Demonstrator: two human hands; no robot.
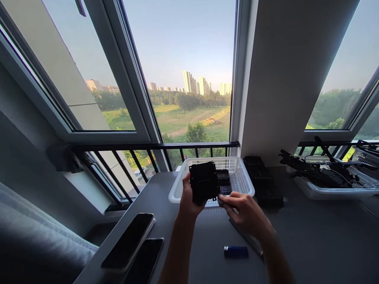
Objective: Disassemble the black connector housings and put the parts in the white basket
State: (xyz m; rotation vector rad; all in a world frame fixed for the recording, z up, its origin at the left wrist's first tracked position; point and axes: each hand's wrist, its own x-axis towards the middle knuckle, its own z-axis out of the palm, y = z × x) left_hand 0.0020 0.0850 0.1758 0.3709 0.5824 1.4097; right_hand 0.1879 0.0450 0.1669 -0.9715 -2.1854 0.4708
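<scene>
My left hand grips a flat, squarish black plastic box by its left side and lower edge, raised in front of a white basket. At the box's lower right corner is my right hand, its fingers pinched together. What they hold, if anything, is too small and dark to make out. Behind the box, several dark blocky modules lie in the basket. Below my right wrist, a long thin grey tool lies on the table, partly hidden, beside a short blue cylinder-like object.
Two phone-like slabs lie at the table's left edge. More black modules are stacked right of the basket. Farther right, a second white basket holds black parts and cables. A black railing runs along the window.
</scene>
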